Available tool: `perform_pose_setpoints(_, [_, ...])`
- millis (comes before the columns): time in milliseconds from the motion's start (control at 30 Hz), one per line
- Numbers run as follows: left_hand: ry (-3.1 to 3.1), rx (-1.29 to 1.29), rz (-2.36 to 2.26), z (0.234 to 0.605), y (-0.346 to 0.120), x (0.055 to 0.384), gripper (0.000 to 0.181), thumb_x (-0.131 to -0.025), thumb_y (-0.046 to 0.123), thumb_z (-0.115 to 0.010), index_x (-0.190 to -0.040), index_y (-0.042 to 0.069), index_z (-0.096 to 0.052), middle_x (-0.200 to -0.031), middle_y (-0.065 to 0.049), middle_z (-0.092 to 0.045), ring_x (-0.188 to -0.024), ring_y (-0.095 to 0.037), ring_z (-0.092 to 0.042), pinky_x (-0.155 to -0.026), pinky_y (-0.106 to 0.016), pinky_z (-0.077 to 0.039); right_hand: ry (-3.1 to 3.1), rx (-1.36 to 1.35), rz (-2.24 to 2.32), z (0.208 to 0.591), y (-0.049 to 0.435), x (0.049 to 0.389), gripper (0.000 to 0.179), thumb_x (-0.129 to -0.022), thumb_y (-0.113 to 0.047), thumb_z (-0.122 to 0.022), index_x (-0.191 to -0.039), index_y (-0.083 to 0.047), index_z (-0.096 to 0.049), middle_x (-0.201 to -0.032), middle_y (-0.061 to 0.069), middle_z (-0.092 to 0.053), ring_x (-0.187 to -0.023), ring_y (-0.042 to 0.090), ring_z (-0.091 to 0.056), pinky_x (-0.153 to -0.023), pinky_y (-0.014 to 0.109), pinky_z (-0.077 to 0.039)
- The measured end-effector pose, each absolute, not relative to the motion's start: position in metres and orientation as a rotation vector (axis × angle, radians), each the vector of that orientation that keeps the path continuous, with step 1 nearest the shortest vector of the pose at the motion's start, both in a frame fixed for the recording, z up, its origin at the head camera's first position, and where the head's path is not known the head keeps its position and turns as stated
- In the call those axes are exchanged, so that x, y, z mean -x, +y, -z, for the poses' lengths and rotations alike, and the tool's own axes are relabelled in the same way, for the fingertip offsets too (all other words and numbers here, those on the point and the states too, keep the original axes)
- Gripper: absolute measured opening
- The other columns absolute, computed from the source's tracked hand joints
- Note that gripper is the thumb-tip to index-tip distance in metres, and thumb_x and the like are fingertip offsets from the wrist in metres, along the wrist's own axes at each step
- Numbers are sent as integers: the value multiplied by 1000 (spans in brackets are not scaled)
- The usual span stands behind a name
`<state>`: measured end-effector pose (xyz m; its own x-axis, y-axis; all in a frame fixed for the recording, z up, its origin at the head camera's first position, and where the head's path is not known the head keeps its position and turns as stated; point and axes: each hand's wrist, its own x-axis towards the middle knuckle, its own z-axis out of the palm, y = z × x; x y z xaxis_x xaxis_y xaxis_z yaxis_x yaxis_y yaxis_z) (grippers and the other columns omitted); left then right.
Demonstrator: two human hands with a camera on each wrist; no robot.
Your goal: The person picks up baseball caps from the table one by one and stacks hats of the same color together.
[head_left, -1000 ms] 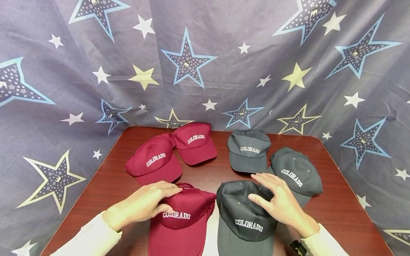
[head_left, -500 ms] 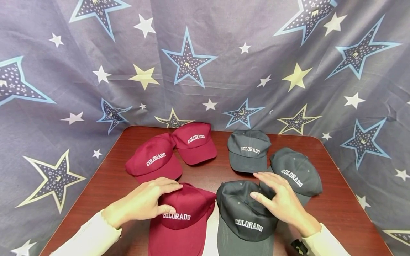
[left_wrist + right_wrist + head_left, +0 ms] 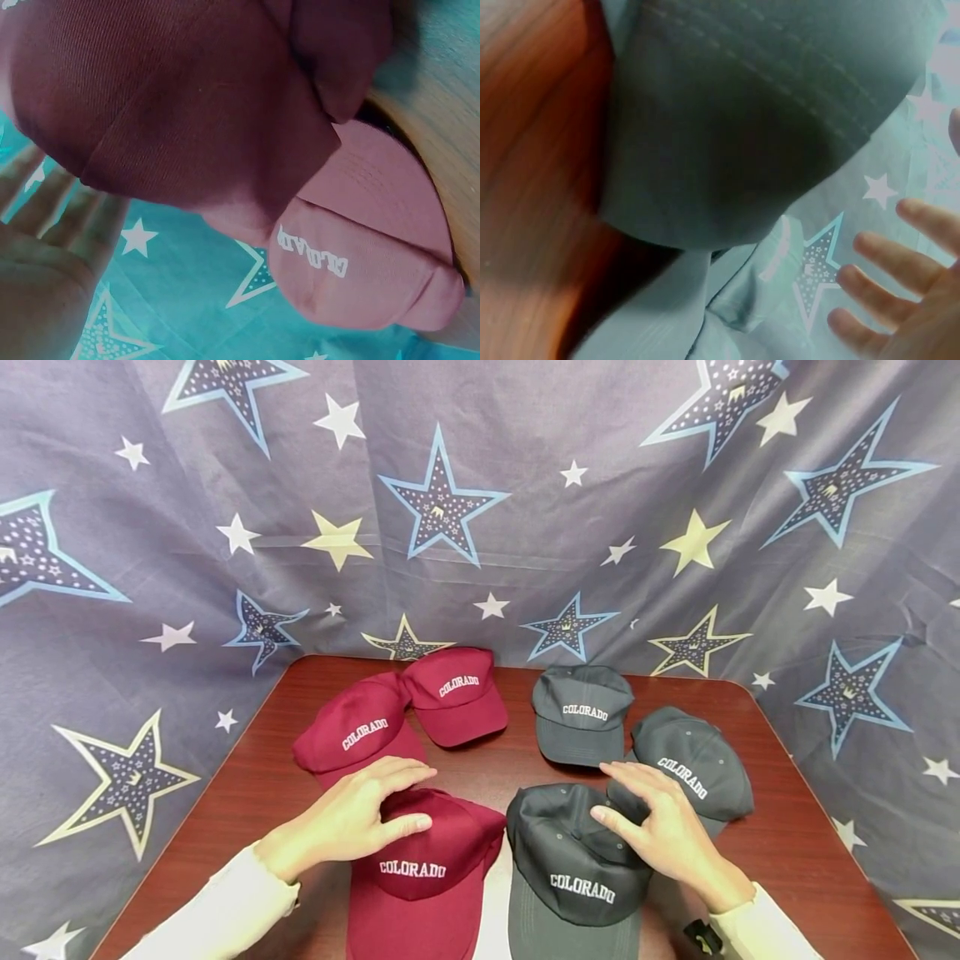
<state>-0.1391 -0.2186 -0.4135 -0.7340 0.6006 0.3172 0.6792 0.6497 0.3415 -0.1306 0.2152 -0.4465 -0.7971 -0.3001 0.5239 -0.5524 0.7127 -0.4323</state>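
Observation:
A maroon baseball cap (image 3: 427,843) with white COLORADO lettering lies near the front of the table. Over its upper left side my left hand (image 3: 356,814) hovers with spread fingers. In the left wrist view, the fingers (image 3: 56,202) of that hand show beside the crown. To the right of it is a dark grey COLORADO cap (image 3: 573,843), its bill toward me. My right hand (image 3: 663,827) hangs over the right side of this cap's crown. Loosely spread fingers (image 3: 900,259) of the right hand appear in the right wrist view, apart from the grey fabric.
Two more maroon caps (image 3: 360,727) lie at the back left, touching each other. At the back right are two grey caps (image 3: 585,706). Something white (image 3: 493,910) sits between the front caps. A star-patterned cloth (image 3: 480,510) hangs behind the reddish wooden table (image 3: 480,772).
My left hand has risen slightly and moved a little right and away over the maroon cap, its thumb coming off the lettering. My right hand has shifted slightly right. The caps stay put.

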Motion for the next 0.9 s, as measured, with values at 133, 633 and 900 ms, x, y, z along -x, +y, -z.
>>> perform_pose_setpoints(133, [-2672,1003,713,414,-217,143,57,-90,50,-76,-138,21,-64,-135,7,-61,-127,-10,-55,-106,-38,-49,-2488,-654,-781,449,219,133,58,-80,-34,-89,-132,-18,-70,-127,8,-69,-120,29,-63,-102,51,-46])
perform_pose_setpoints(633, [-2714,911,733,414,-222,152,58,-92,48,-74,-139,16,-64,-139,-5,-62,-132,-22,-55,-111,-47,-44,-2494,-445,-710,448,248,145,55,-81,-31,-89,-128,-10,-71,-124,16,-70,-119,40,-61,-100,59,-43])
perform_pose_setpoints(900, [-2703,881,728,417,-226,152,57,-92,48,-75,-139,17,-65,-139,-2,-61,-132,-20,-55,-110,-47,-45,-2494,-299,-654,438,271,153,55,-83,-33,-86,-128,-7,-70,-127,19,-68,-119,45,-59,-99,61,-42])
